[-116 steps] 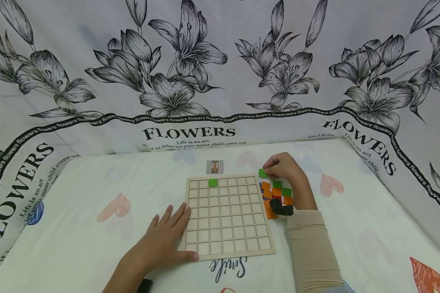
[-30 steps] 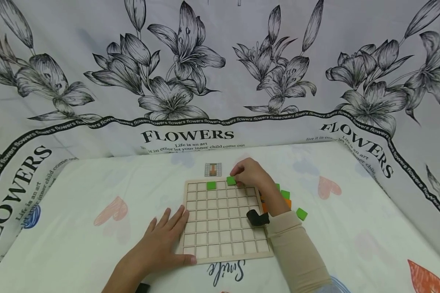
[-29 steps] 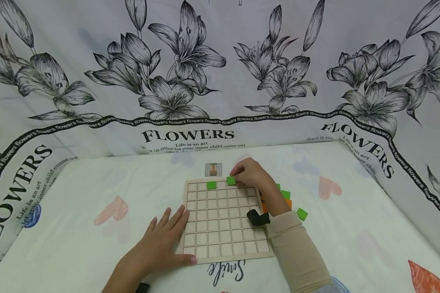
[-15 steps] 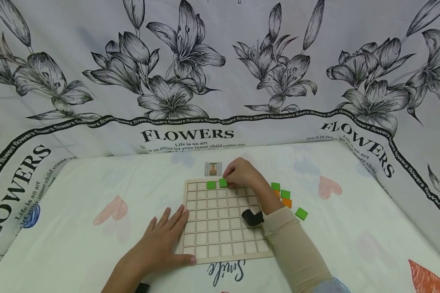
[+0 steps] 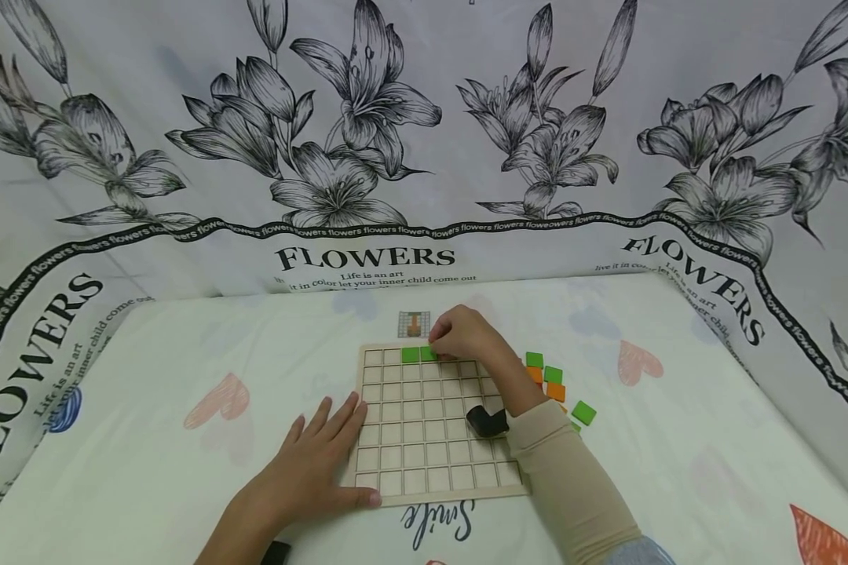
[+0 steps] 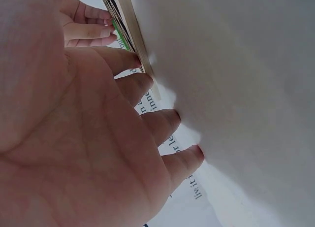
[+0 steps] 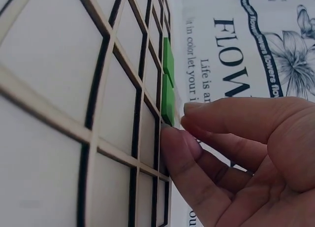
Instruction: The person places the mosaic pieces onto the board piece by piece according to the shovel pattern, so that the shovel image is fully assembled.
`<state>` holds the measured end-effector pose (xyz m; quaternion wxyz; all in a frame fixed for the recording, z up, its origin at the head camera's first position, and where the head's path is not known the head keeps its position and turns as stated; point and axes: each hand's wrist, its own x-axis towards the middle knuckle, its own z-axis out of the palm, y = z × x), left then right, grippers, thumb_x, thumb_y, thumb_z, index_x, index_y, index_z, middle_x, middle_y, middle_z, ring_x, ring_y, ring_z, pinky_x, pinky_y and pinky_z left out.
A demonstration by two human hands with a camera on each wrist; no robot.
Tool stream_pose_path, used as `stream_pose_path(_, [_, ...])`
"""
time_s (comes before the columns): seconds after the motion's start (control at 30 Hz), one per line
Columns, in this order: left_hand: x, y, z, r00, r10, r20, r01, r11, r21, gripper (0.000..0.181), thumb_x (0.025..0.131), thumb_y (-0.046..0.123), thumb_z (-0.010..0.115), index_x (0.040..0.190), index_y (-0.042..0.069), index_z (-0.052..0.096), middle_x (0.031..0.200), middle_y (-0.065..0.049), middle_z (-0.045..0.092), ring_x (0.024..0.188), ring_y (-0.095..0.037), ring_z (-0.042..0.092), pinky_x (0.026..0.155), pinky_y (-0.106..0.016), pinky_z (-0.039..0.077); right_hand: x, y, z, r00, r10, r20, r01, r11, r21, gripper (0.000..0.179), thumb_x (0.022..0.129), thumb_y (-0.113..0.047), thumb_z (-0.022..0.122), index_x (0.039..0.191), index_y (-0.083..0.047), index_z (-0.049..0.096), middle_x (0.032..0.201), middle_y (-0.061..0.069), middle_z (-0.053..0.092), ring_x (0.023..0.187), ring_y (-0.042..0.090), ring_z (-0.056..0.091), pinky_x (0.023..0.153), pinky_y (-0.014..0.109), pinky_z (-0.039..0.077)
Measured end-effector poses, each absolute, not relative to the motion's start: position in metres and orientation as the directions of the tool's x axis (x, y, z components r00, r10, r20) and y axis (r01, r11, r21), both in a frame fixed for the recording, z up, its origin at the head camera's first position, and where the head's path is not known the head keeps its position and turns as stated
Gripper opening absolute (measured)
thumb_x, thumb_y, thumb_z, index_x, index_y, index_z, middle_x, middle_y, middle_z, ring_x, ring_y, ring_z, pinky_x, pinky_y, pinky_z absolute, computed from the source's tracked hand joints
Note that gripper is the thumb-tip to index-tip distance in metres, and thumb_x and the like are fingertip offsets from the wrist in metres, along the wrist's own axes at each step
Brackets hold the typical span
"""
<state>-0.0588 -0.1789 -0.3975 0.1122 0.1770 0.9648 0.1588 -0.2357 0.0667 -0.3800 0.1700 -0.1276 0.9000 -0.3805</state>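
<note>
A wooden grid board (image 5: 444, 497) lies flat on the cloth. My left hand (image 5: 316, 463) rests at its left edge with fingers spread; the left wrist view shows the fingertips (image 6: 172, 117) by the board's side. At the far row, my right hand (image 5: 462, 333) has thumb and fingertips curled at a green square tile (image 5: 428, 354), pinching its edge. Beside that tile sits another green square tile (image 5: 411, 355), in the neighbouring cell. In the right wrist view, the nearer green tile (image 7: 168, 106) meets a fingertip, and part of the grip is hard to make out.
Right of the board lie loose orange tiles (image 5: 555, 391) and green tiles (image 5: 583, 413), partly hidden by the right forearm. A small picture card (image 5: 414, 324) lies beyond the far edge. A black device (image 5: 486, 421) at the right wrist hangs over the board.
My right hand has brought a green tile leftward from the loose pieces, along the far row, to the cell beside the first green tile. My left hand has stayed at the board's left edge.
</note>
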Motion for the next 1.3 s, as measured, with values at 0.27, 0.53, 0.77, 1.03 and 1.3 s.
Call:
stream_pose_path(0.27, [-0.059,-0.179,-0.398,-0.913,0.374,-0.161,0.302,0.888,0.347,0.116,0.073,0.080,0.064,0.159,0.009,0.029,0.166,-0.006,0.020,0.150,-0.042,0.014,0.112,-0.069,0.015,-0.230,0.078,-0.378,-0.897,-0.400,-0.186,-0.150,0.672,-0.725,0.007,0.091,-0.007,0.070,0.094,-0.005,0.075,0.088,0.001,0.070,0.083,0.018,0.064,0.079,0.036,0.052])
stream_pose_path(0.53, [-0.059,-0.178,-0.396,-0.913,0.374,-0.166,0.300,0.887,0.350,0.115,0.074,0.077,0.067,0.158,0.008,0.030,0.165,-0.007,0.021,0.149,-0.043,0.014,0.112,-0.069,0.014,-0.222,0.122,-0.372,-0.921,-0.363,-0.139,-0.174,0.705,-0.687,0.013,0.094,-0.006,0.063,0.100,-0.005,0.075,0.093,0.004,0.070,0.086,0.021,0.060,0.075,0.036,0.052])
stream_pose_path(0.77, [-0.059,-0.178,-0.396,-0.913,0.374,-0.164,0.302,0.889,0.344,0.116,0.073,0.078,0.066,0.158,0.008,0.030,0.165,-0.007,0.021,0.149,-0.043,0.014,0.112,-0.069,0.015,-0.216,0.170,-0.371,-0.939,-0.310,-0.149,-0.166,0.787,-0.594,0.013,0.094,-0.006,0.064,0.100,-0.001,0.074,0.093,0.009,0.068,0.078,0.025,0.060,0.069,0.038,0.054])
stream_pose_path(1.03, [-0.058,-0.180,-0.397,-0.909,0.384,-0.160,0.314,0.885,0.344,0.117,0.074,0.081,0.063,0.159,0.007,0.029,0.166,-0.008,0.020,0.149,-0.045,0.015,0.111,-0.070,0.016,-0.214,0.203,-0.378,-0.940,-0.272,-0.208,-0.134,0.851,-0.508,0.014,0.090,-0.008,0.071,0.101,0.001,0.074,0.092,0.009,0.067,0.083,0.025,0.058,0.079,0.041,0.055])
stream_pose_path(1.3, [-0.059,-0.180,-0.399,-0.910,0.381,-0.164,0.308,0.885,0.348,0.118,0.073,0.081,0.063,0.158,0.007,0.029,0.165,-0.008,0.021,0.149,-0.044,0.015,0.111,-0.070,0.016,-0.210,0.207,-0.385,-0.947,-0.254,-0.198,-0.124,0.855,-0.504,0.012,0.088,-0.008,0.075,0.098,-0.001,0.072,0.089,0.008,0.065,0.080,0.024,0.057,0.076,0.039,0.054])
